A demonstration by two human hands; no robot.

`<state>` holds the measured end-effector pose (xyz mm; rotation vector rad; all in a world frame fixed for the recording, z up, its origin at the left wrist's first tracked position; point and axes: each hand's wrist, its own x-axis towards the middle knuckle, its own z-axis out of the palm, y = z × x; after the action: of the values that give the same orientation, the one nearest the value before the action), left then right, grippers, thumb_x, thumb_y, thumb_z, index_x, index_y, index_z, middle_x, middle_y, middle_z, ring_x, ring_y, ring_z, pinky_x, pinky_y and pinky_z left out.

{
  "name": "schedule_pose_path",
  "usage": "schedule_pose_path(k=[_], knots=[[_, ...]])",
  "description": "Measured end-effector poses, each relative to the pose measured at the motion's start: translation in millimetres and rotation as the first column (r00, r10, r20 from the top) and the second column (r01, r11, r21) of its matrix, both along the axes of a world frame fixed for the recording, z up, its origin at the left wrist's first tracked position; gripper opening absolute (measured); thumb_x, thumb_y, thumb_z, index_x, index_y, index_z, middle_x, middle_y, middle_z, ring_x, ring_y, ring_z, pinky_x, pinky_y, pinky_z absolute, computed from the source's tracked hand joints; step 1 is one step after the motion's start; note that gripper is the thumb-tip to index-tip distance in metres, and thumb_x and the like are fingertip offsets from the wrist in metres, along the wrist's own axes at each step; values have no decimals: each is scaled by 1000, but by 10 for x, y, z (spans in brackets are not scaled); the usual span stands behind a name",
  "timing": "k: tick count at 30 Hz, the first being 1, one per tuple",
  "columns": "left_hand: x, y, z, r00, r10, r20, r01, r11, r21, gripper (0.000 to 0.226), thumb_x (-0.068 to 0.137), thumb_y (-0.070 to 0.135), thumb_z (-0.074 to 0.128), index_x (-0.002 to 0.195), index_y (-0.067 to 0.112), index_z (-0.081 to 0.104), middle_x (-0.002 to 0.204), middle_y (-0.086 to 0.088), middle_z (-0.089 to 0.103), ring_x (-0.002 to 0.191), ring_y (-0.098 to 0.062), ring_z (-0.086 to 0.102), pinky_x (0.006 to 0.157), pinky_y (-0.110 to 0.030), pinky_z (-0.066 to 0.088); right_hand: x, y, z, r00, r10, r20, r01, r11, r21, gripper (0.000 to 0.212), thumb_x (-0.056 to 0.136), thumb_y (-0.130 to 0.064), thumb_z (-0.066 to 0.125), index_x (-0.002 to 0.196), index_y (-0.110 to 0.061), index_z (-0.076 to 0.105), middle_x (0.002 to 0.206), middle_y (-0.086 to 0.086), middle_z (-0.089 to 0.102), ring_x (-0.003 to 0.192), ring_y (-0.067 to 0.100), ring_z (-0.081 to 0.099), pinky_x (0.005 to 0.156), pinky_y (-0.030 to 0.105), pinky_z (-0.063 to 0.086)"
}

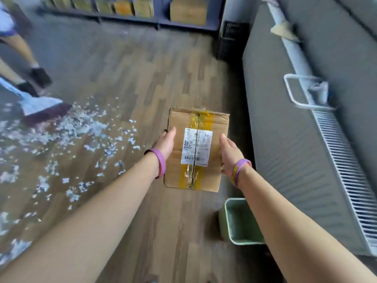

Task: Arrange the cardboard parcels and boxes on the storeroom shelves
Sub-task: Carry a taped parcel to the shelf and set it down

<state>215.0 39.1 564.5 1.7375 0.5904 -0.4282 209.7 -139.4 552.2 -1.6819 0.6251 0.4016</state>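
The left hand (166,142) and the right hand (229,153) grip the cardboard parcel (177,123) by its left and right sides, above the wooden floor (142,78).

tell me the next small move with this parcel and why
Probably carry the parcel straight ahead toward the shelves. The left hand and right hand grip its sides, it hangs above the floor, and the shelves with other boxes stand at the far end. Keeping right of the paper scraps would likely avoid the broom.
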Motion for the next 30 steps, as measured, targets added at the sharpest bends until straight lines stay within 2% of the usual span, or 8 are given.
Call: schedule_pose_path(k=[2,5,9,15,20,23,26,30], knots=[[166,29,752,995,-5,100,7,1000,-15,61,105,54,31,152,15,36,126,-6,55,126,-24,46,117,-43,31,155,11,798,995,5,103,-4,1000,-8,57,102,-56,35,151,-27,37,146,2,48,131,29,48,109,51,39],[333,90,1787,972,-24,235,27,1000,-13,64,103,59,31,153,21,34,151,-4,46,141,-25,40,120,-47,26,289,42,1879,970,-2,244,5,1000,-15,58,102,-56,36,152,-27,35,149,3,46,135,29,45,111,53,38],[399,171,3011,932,-36,361,35,999,9,69,98,66,32,152,25,39,154,-2,45,142,-26,41,120,-49,27,358,116,3034,907,4,421,3,1000,-15,60,100,-60,35,151,-27,37,148,0,48,132,27,49,111,53,38],[218,225,4459,839,-53,541,43,999,32,65,103,60,28,153,20,36,155,-8,42,143,-28,37,119,-48,29,275,191,4351,776,30,631,18,997,-70,60,101,-57,35,148,-20,41,147,5,47,132,30,47,110,53,39],[128,231,4935,766,-99,635,82,995,57,61,107,52,25,152,12,34,142,-10,49,143,-28,36,119,-39,26,203,223,4878,688,51,724,94,983,-159,63,104,-52,32,153,-13,35,152,9,42,135,28,45,114,47,35],[157,254,4983,774,-102,625,81,995,62,64,106,54,25,150,9,38,153,-13,41,143,-30,36,119,-44,27,192,242,4946,691,42,722,88,986,-141,63,103,-55,32,150,-15,38,150,8,44,130,27,46,113,51,37],[245,255,5011,773,-112,624,98,994,56,63,105,55,26,149,11,40,152,-13,43,141,-29,38,118,-46,29,263,254,4990,700,42,713,90,985,-146,65,102,-58,30,151,-16,38,151,8,43,136,30,43,113,52,36],[474,248,5157,769,-125,627,98,992,78,65,106,55,24,156,14,27,158,-11,36,146,-29,33,120,-45,26,533,259,5138,685,51,726,111,978,-174,65,103,-57,27,150,-13,39,146,9,47,135,30,45,112,52,37]])
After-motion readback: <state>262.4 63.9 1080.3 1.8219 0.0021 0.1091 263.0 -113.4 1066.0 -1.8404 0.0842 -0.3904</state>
